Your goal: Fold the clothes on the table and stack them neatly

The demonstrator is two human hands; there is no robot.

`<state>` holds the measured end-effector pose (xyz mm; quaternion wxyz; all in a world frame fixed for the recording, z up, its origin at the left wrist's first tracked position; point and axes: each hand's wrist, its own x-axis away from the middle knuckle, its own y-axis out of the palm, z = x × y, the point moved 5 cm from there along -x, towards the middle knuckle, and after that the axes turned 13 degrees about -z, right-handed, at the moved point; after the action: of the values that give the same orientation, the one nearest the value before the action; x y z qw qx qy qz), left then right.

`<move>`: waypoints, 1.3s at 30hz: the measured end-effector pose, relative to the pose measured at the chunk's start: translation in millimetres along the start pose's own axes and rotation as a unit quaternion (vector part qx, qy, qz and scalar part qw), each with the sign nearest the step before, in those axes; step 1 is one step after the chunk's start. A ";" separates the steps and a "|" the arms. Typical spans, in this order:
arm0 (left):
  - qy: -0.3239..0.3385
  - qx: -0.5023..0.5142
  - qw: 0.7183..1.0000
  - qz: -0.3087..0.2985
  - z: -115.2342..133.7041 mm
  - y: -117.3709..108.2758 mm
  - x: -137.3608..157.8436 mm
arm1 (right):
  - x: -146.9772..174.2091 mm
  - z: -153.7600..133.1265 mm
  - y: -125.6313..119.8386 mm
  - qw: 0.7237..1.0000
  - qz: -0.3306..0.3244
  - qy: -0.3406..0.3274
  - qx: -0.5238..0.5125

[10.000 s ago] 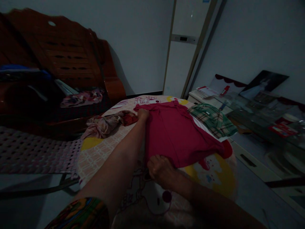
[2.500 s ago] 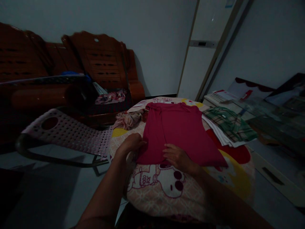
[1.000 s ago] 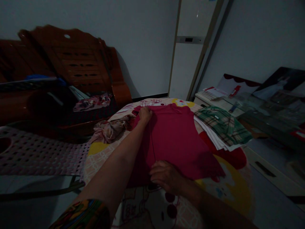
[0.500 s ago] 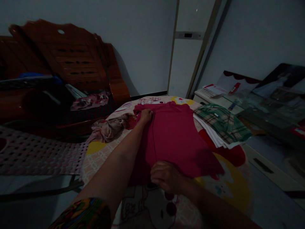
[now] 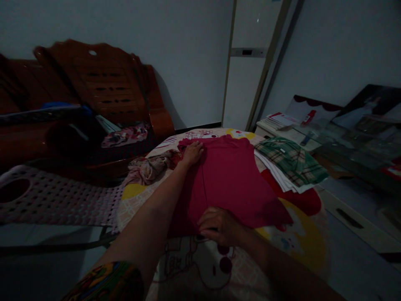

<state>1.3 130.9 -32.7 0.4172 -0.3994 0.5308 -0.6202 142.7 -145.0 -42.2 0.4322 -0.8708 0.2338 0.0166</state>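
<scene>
A dark pink shirt (image 5: pixel 232 179) lies spread on a round, cloth-covered table, its left side folded inward along a straight edge. My left hand (image 5: pixel 193 153) rests on the shirt's far left part, fingers stretched out flat over the fabric. At the near edge, my right hand (image 5: pixel 219 225) has its fingers bent and closed at the hem; the fingertips are partly hidden. Right of the shirt lies a green plaid garment (image 5: pixel 291 161) on top of white folded cloth (image 5: pixel 275 173). A crumpled beige and red cloth (image 5: pixel 153 167) sits to the left.
The patterned tablecloth (image 5: pixel 250 267) covers the table. A woven chair (image 5: pixel 72 196) stands at the left, with a carved wooden seat (image 5: pixel 109 88) behind it. On the right is a cabinet (image 5: pixel 341 209) with a glass top and papers. A tall white appliance (image 5: pixel 244 88) stands behind.
My left hand has loosened from a closed grip, and its fingers now lie flat on the shirt. My right hand stays at the near hem. The view has tilted slightly.
</scene>
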 end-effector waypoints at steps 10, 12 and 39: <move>0.047 0.051 0.997 -0.014 64.2 2.9 31.0 | 55.1 36.2 -83.4 0.955 0.201 0.219 -0.003; 0.134 0.076 0.988 -0.012 94.9 8.9 42.9 | 96.8 48.5 -120.2 0.898 0.268 0.343 0.061; 0.277 0.487 0.820 -0.115 202.1 39.9 134.5 | 140.5 41.8 -118.8 0.865 0.367 0.317 -0.129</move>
<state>149.9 -64.9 -41.5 0.3180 -0.0136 0.2032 -0.9260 325.1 -106.9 -12.4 0.1813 -0.7286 0.6565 -0.0726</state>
